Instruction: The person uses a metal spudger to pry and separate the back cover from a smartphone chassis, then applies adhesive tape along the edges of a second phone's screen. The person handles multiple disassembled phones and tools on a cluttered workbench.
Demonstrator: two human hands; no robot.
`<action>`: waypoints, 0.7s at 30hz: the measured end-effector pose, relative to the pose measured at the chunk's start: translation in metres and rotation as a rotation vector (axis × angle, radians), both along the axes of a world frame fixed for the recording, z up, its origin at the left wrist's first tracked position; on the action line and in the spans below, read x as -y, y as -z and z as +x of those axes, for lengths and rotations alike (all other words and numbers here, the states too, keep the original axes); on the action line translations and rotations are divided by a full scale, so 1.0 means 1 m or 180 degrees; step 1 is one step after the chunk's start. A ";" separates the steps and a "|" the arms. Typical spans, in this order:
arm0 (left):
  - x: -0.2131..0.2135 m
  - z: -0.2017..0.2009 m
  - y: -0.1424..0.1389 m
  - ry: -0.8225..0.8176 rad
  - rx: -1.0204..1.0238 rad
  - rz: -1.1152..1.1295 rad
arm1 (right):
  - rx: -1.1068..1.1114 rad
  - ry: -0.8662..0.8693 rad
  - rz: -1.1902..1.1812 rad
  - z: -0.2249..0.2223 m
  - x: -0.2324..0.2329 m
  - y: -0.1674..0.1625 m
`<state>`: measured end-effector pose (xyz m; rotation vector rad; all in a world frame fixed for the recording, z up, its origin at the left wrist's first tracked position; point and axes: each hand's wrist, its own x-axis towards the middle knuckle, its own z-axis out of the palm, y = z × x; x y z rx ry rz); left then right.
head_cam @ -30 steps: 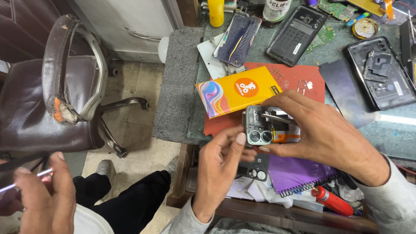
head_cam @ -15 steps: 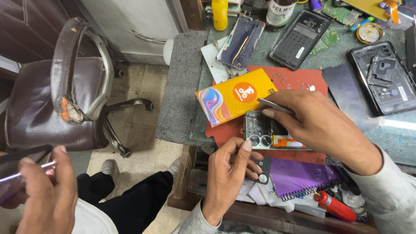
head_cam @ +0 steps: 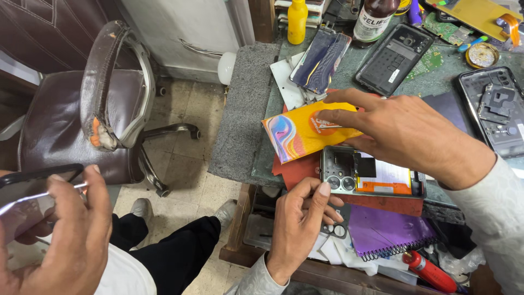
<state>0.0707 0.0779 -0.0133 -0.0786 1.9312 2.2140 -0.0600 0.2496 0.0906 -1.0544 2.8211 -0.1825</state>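
Observation:
An opened phone (head_cam: 376, 177), with camera lenses and an orange-edged battery exposed, lies on a red mat (head_cam: 393, 205) at the bench's front edge. My left hand (head_cam: 297, 229) comes up from below and pinches the phone's lower left corner, thumb on the edge by the lenses and fingers curled beneath. My right hand (head_cam: 406, 134) reaches in from the right over the phone's top. Its fingers clasp the right end of an orange box (head_cam: 297, 134) with a colourful swirl; the thumb is hidden.
Another person's hand (head_cam: 71, 240) at lower left holds a dark phone (head_cam: 33, 188). A worn brown office chair (head_cam: 82, 120) stands on the left. Phone shells (head_cam: 393, 57), a black phone frame (head_cam: 494, 106), bottles (head_cam: 297, 22), a purple notebook (head_cam: 387, 232) and a red tool (head_cam: 431, 271) crowd the bench.
My right hand has left the phone's inside and moved up onto the orange box. My left hand has slid down to the phone's corner. The view has shifted slightly.

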 end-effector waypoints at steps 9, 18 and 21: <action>0.002 -0.004 0.000 0.0029 0.0017 0.0092 | -0.0950 -0.0700 -0.0326 0.006 -0.004 0.007; 0.000 -0.006 0.001 0.0066 -0.0022 0.0035 | -0.1142 -0.0661 -0.0399 0.006 -0.014 0.026; -0.001 -0.005 0.001 0.0063 -0.0081 0.0027 | -0.1159 -0.0627 -0.0417 0.008 -0.016 0.029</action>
